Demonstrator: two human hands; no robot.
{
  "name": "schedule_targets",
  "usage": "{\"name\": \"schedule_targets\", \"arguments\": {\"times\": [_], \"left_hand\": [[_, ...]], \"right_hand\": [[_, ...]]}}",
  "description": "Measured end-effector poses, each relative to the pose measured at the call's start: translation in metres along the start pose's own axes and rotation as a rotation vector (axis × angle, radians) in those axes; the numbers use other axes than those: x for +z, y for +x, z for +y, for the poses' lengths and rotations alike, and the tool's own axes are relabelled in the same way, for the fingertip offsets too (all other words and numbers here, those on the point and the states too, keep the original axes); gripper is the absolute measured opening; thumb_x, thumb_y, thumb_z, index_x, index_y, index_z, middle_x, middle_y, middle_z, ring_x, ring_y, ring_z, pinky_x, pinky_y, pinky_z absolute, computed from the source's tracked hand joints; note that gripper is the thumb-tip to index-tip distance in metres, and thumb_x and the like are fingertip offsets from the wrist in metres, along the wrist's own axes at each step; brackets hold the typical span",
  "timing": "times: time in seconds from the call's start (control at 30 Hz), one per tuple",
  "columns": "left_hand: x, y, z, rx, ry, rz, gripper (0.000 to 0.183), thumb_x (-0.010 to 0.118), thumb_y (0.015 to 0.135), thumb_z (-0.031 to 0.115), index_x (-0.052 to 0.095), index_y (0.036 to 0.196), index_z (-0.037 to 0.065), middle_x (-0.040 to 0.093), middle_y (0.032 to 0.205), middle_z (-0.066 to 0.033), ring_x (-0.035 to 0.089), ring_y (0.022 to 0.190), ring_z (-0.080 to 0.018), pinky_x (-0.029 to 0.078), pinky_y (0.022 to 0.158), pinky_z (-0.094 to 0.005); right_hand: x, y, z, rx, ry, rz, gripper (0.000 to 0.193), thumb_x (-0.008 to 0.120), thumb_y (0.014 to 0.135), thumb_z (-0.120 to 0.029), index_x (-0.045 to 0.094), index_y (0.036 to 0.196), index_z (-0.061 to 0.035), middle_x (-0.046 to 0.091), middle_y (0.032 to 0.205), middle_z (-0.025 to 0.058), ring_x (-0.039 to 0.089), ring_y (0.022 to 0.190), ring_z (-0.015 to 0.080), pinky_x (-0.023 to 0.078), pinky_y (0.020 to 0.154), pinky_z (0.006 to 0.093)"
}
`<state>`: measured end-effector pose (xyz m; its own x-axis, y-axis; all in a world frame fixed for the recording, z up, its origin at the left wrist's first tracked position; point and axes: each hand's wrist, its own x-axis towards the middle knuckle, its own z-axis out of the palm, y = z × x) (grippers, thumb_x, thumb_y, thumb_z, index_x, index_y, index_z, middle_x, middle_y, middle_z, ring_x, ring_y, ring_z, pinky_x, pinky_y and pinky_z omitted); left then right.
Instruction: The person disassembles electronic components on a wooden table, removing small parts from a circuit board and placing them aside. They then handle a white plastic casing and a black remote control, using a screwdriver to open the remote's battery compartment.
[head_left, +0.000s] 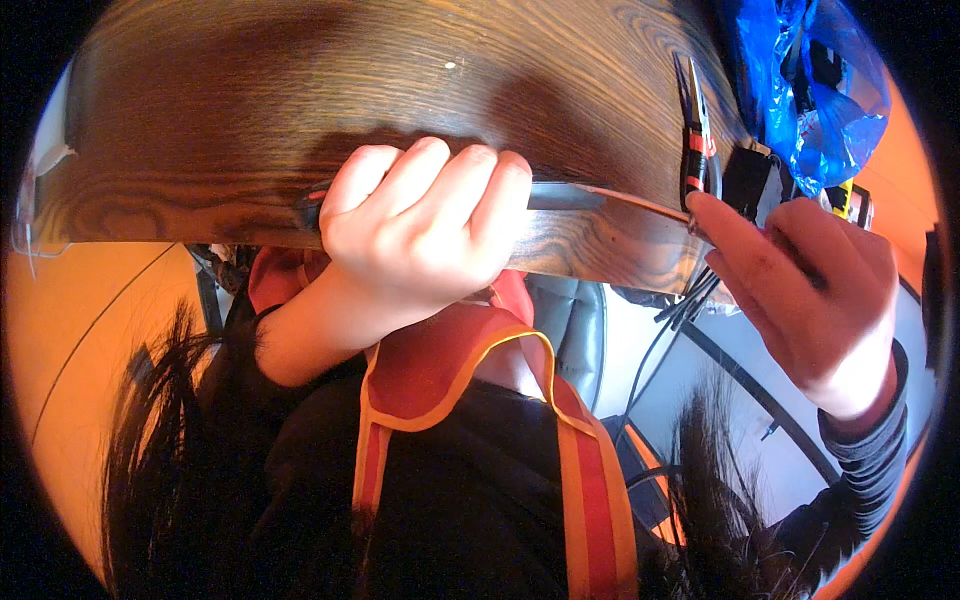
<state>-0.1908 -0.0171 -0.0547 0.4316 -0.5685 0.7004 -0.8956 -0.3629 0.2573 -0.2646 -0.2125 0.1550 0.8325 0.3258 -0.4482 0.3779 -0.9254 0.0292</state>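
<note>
My left hand point(425, 215) is wrapped in a fist around a slim dark tool point(565, 196), held level just above the near edge of the wooden table. The tool's black end shows left of the fist; its grey part comes out on the right, and the fingers hide the middle. From the grey part a thin copper-coloured strand point(640, 203) runs in a slight curve to my right hand point(815, 285). There the fingertips are pinched on the strand's far end. How the strand meets the tool cannot be made out.
Pliers with black-and-red handles point(697, 150) lie on the wooden table point(400, 75) beyond my right fingertips. Beside them are a black block-shaped object point(752, 185) and a crumpled blue plastic bag point(815, 90). Dark cables point(690, 300) hang off the right edge. A grey chair point(570, 325) stands below.
</note>
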Motion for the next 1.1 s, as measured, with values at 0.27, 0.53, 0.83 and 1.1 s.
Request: {"name": "schedule_targets", "arguments": {"times": [0.27, 0.53, 0.83, 1.1], "left_hand": [[-0.002, 0.001, -0.001, 0.02, -0.008, 0.001, 0.014, 0.067, 0.07, 0.015, 0.07, 0.084, 0.014, 0.065, 0.078, 0.0052, 0.055, 0.06, -0.0091, 0.036, 0.055, -0.0254], [-0.004, 0.0, 0.0, 0.036, -0.108, 0.065, 0.013, 0.07, 0.078, 0.02, 0.072, 0.09, 0.02, 0.072, 0.091, 0.0036, 0.059, 0.065, -0.0101, 0.041, 0.058, -0.0249], [-0.012, -0.005, 0.01, -0.018, -0.127, -0.006, 0.011, 0.068, 0.08, 0.019, 0.071, 0.091, 0.016, 0.07, 0.094, 0.0024, 0.066, 0.083, -0.0139, 0.041, 0.075, -0.0322], [-0.011, -0.012, 0.018, -0.071, -0.103, 0.024, 0.016, 0.067, 0.078, 0.021, 0.072, 0.093, 0.018, 0.07, 0.096, 0.0044, 0.065, 0.085, -0.0129, 0.036, 0.085, -0.0377]], "right_hand": [[0.008, 0.004, -0.018, 0.333, 0.42, 0.087, 0.037, 0.076, 0.079, 0.004, 0.074, 0.116, -0.0018, 0.058, 0.068, 0.0085, 0.052, 0.054, 0.0179, 0.039, 0.051, 0.0303], [-0.007, 0.003, 0.0, 0.041, 0.031, -0.026, 0.045, 0.079, 0.078, -0.003, 0.072, 0.122, -0.0057, 0.053, 0.075, 0.0058, 0.054, 0.057, 0.0174, 0.041, 0.049, 0.0322], [-0.01, 0.008, -0.026, 0.183, 0.037, 0.006, 0.044, 0.081, 0.076, -0.002, 0.073, 0.119, -0.0051, 0.052, 0.072, 0.0064, 0.054, 0.054, 0.0173, 0.041, 0.047, 0.0333], [-0.001, -0.002, -0.038, 0.258, 0.061, 0.03, 0.047, 0.081, 0.076, 0.0, 0.073, 0.121, -0.0065, 0.051, 0.071, 0.0053, 0.053, 0.054, 0.0167, 0.041, 0.047, 0.0332]]}}
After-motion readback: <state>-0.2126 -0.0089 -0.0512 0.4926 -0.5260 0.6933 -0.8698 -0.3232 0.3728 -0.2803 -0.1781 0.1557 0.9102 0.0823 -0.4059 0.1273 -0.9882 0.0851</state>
